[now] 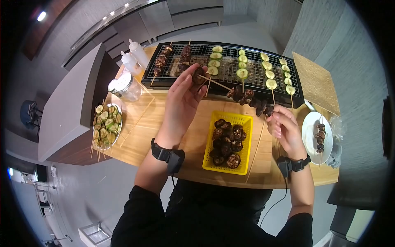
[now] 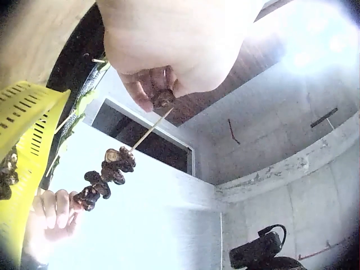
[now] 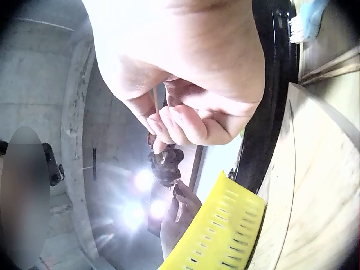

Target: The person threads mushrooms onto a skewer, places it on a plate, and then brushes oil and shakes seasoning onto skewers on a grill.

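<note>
With its fingertips, my left hand (image 1: 181,99) holds a dark, roasted-looking mushroom piece (image 1: 198,75), also seen in the left wrist view. The bare tip of a wooden skewer (image 1: 216,83) points into this piece. Several browned mushroom pieces (image 1: 248,97) are threaded along the skewer's other half. My right hand (image 1: 286,128) pinches the skewer's far end, right beside the last piece; in the right wrist view its fingers curl round the stick. Below both hands, a yellow slotted basket (image 1: 249,142) holds more mushroom pieces (image 1: 225,144).
Behind my hands stretches a black grill (image 1: 226,45) with skewers of green slices (image 1: 242,73) and dark pieces (image 1: 161,61). At left stand squeeze bottles (image 1: 138,53), a lidded jar (image 1: 131,88) and a plate of skewers (image 1: 108,123). A white plate (image 1: 310,142) bears one mushroom skewer.
</note>
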### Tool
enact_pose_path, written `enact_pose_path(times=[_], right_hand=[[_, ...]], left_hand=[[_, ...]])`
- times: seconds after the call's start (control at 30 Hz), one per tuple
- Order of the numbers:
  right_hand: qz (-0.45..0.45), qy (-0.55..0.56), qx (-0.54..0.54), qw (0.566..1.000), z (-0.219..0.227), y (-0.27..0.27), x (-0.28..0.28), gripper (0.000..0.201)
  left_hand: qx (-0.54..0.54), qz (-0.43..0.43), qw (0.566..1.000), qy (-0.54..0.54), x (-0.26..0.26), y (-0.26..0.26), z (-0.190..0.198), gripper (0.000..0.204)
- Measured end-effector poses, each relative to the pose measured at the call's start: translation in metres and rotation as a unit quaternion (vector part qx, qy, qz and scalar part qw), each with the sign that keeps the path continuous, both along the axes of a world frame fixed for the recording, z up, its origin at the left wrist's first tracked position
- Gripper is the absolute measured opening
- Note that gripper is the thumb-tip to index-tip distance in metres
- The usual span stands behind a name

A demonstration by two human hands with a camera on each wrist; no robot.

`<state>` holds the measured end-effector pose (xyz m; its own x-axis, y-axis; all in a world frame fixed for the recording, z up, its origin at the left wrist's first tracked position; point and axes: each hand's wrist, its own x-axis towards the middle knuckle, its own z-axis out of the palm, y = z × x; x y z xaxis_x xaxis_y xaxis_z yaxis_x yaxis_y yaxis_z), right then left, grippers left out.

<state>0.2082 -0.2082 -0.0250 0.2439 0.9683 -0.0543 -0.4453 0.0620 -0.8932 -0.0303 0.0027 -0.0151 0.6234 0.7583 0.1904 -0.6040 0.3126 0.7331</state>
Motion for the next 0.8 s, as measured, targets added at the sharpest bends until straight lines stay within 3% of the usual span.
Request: enact_pose_path(times=[0.8], right_hand=[[0.014, -0.022, -0.005, 1.000, 0.0046, -0.0012, -0.0012, 0.016]], left_hand=[[0.008, 0.039, 0.999, -0.024, 0.0029, -0.0013, -0.0014, 0.040]])
